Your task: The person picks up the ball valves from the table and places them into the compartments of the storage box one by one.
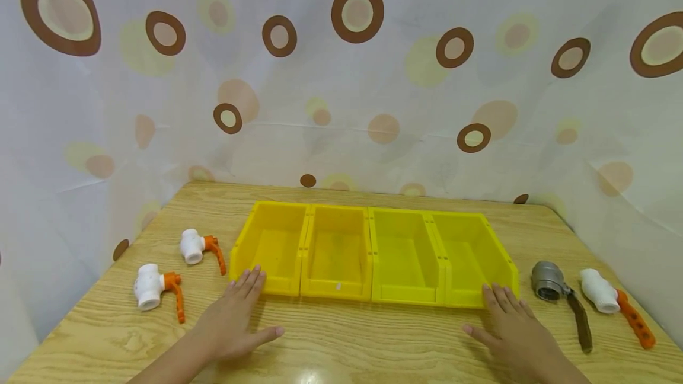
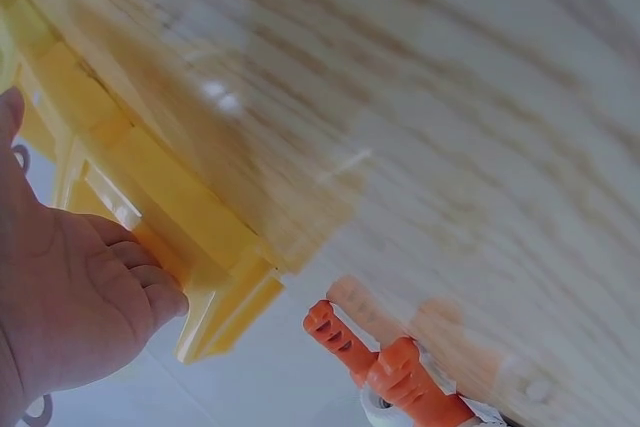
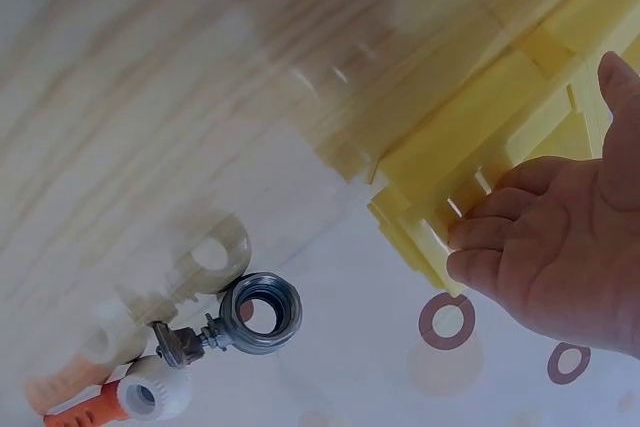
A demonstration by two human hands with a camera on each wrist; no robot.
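Several yellow storage bins stand side by side in a row on the wooden table. My left hand [image 1: 228, 326] touches the front of the leftmost bin [image 1: 267, 284] with its fingers straight and thumb spread. At the other end, my right hand [image 1: 514, 328] rests its extended fingers against the front edge of the rightmost bin [image 1: 469, 298]. Both wrist views show the fingertips at the bin fronts, left hand [image 2: 85, 297] and right hand [image 3: 550, 237] alike, palms holding nothing. Inside, the bins look bare.
Left of the bins lie two white plastic ball valves with orange handles, one nearer [image 1: 149, 287] and one farther [image 1: 192, 246]. To the right are a metal ball valve [image 1: 548, 280] with a dark handle and another white valve [image 1: 599, 290]. A patterned curtain [image 1: 331, 76] hangs behind the table.
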